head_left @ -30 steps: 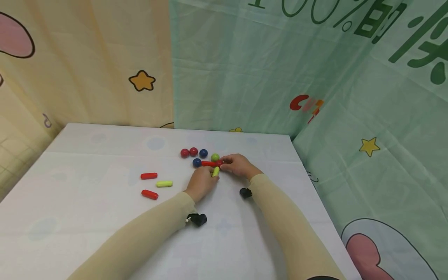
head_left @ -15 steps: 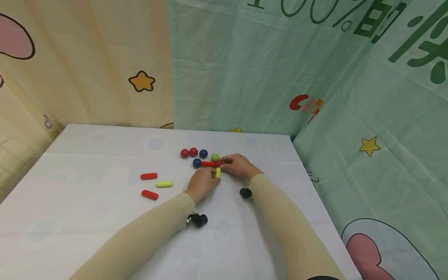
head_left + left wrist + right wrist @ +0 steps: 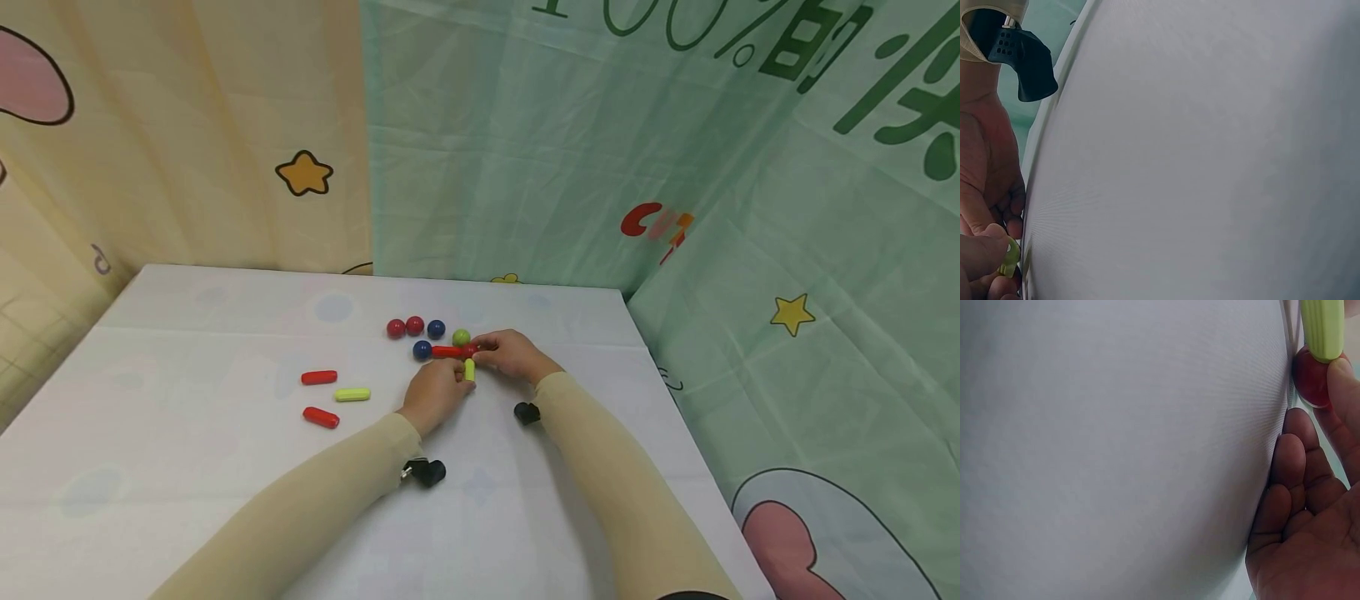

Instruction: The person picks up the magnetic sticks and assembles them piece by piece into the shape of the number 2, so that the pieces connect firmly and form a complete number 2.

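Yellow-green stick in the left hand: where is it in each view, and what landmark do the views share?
Head: the yellow-green stick is a little below centre, at the fingertips of the left hand.
Left wrist: lower left, partly hidden by that hand.
Right wrist: top right, in front of the red ball.
Shared landmark: the white tabletop.

I see big "100%" (image 3: 670,29) on grn curtain (image 3: 525,167), up & beyond my R hand (image 3: 510,353), top cropped; grn chars (image 3: 892,78) R of it, cut off, can't read. Lower, nearer that hand: red "C" (image 3: 628,220), rest unclear. Far L of my L hand (image 3: 435,392), on tan curtain (image 3: 240,100): sm. mark (image 3: 101,262), "d" or music note, can't tell.
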A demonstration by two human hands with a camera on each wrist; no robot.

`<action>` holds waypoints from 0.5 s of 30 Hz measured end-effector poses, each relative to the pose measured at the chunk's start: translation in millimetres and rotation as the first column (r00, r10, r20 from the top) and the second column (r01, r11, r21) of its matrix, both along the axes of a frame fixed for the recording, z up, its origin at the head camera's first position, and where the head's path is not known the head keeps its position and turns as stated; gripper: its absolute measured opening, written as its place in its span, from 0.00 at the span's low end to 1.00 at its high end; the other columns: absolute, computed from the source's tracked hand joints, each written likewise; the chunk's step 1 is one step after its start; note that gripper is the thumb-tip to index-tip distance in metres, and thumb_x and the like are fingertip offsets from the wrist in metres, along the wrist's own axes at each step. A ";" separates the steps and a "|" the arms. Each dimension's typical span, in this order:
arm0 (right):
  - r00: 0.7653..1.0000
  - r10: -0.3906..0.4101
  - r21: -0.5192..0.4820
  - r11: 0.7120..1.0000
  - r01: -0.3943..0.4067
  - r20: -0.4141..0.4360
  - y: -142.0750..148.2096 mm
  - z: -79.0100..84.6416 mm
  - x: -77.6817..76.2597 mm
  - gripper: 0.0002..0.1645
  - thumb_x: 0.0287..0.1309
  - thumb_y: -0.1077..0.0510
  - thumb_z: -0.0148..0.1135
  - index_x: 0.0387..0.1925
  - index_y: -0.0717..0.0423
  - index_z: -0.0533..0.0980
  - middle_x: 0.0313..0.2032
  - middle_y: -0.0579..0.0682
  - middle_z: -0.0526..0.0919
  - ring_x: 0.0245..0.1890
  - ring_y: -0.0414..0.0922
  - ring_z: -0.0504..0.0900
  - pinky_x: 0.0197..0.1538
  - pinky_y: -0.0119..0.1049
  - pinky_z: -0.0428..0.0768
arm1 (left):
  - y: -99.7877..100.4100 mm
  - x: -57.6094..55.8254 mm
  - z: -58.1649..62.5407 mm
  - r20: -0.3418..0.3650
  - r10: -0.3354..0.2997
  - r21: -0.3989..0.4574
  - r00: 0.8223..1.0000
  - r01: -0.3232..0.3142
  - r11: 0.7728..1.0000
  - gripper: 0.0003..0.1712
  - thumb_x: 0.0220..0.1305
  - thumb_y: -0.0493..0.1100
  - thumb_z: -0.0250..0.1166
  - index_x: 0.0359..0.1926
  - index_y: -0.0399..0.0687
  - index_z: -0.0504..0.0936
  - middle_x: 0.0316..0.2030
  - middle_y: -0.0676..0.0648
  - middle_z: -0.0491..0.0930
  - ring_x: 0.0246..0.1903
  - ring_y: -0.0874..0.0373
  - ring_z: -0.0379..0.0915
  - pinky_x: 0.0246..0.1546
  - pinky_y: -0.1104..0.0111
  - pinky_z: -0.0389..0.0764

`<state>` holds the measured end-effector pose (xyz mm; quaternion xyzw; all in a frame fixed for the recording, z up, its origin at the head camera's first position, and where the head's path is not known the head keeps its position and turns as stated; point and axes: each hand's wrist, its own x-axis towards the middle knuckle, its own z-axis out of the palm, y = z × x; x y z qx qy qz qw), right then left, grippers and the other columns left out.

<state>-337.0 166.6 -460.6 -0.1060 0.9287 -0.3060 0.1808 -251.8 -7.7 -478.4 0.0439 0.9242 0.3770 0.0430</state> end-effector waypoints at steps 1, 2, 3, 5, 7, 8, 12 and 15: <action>1.000 0.001 -0.001 1.000 -0.001 -0.002 0.1 0.2 0.3 0.23 0.71 0.48 0.68 0.65 0.44 0.82 0.57 0.47 0.87 0.53 0.47 0.77 0.60 0.42 0.78 | 0.0 0.1 0.3 0.000 -0.003 0.001 1.000 0.003 1.000 0.19 0.68 0.48 0.73 0.55 0.42 0.87 0.47 0.48 0.89 0.44 0.52 0.81 0.53 0.57 0.82; 1.000 0.001 -0.001 1.000 -0.001 -0.004 0.1 0.5 0.5 0.23 0.71 0.48 0.68 0.65 0.44 0.82 0.57 0.47 0.87 0.53 0.46 0.77 0.61 0.43 0.78 | -0.1 0.2 0.7 -0.001 -0.006 0.002 1.000 0.006 1.000 0.19 0.68 0.48 0.73 0.55 0.42 0.87 0.47 0.47 0.89 0.45 0.52 0.81 0.54 0.56 0.82; 1.000 0.001 -0.003 1.000 -0.001 -0.004 0.0 0.8 0.7 0.23 0.71 0.48 0.68 0.65 0.44 0.82 0.57 0.47 0.87 0.53 0.47 0.77 0.61 0.43 0.78 | -0.3 0.3 0.9 -0.002 -0.008 0.000 1.000 0.008 1.000 0.20 0.68 0.48 0.73 0.55 0.42 0.87 0.48 0.47 0.89 0.45 0.52 0.81 0.54 0.56 0.82; 1.000 0.003 -0.003 1.000 -0.003 -0.005 -0.1 1.0 0.7 0.23 0.71 0.48 0.68 0.65 0.44 0.82 0.57 0.47 0.87 0.53 0.47 0.78 0.62 0.43 0.78 | -0.8 0.3 1.0 -0.002 -0.011 -0.005 1.000 0.011 1.000 0.20 0.69 0.48 0.73 0.56 0.42 0.87 0.48 0.47 0.89 0.45 0.52 0.81 0.55 0.56 0.82; 1.000 0.002 -0.003 1.000 -0.002 -0.003 -0.1 0.8 0.7 0.23 0.71 0.48 0.68 0.65 0.44 0.82 0.57 0.47 0.87 0.53 0.47 0.78 0.62 0.43 0.78 | -1.2 0.2 0.8 0.000 -0.012 -0.008 1.000 0.012 1.000 0.20 0.69 0.48 0.73 0.56 0.42 0.87 0.48 0.47 0.89 0.45 0.52 0.81 0.55 0.56 0.83; 1.000 0.001 -0.005 1.000 -0.001 -0.001 -0.2 0.8 0.6 0.23 0.71 0.48 0.68 0.65 0.44 0.82 0.57 0.47 0.87 0.53 0.47 0.78 0.62 0.44 0.78 | -1.5 0.1 0.6 -0.001 -0.014 -0.011 1.000 0.014 1.000 0.20 0.68 0.48 0.73 0.55 0.43 0.87 0.48 0.48 0.89 0.44 0.52 0.81 0.54 0.57 0.83; 1.000 -0.002 -0.006 1.000 0.002 0.000 -0.4 0.6 0.4 0.24 0.70 0.49 0.68 0.65 0.45 0.82 0.57 0.47 0.87 0.54 0.47 0.78 0.64 0.45 0.78 | -2.7 -0.6 0.5 -0.016 -0.028 -0.020 0.999 0.028 0.999 0.17 0.68 0.48 0.73 0.53 0.44 0.88 0.46 0.48 0.89 0.43 0.52 0.81 0.53 0.57 0.83; 1.000 -0.005 -0.008 1.000 0.005 0.003 -0.7 0.7 0.3 0.24 0.70 0.49 0.68 0.65 0.45 0.82 0.57 0.48 0.87 0.54 0.48 0.78 0.66 0.46 0.77 | -3.8 -1.1 0.4 -0.028 -0.036 -0.024 0.999 0.036 0.999 0.17 0.67 0.48 0.74 0.52 0.44 0.89 0.45 0.48 0.89 0.43 0.52 0.81 0.54 0.57 0.83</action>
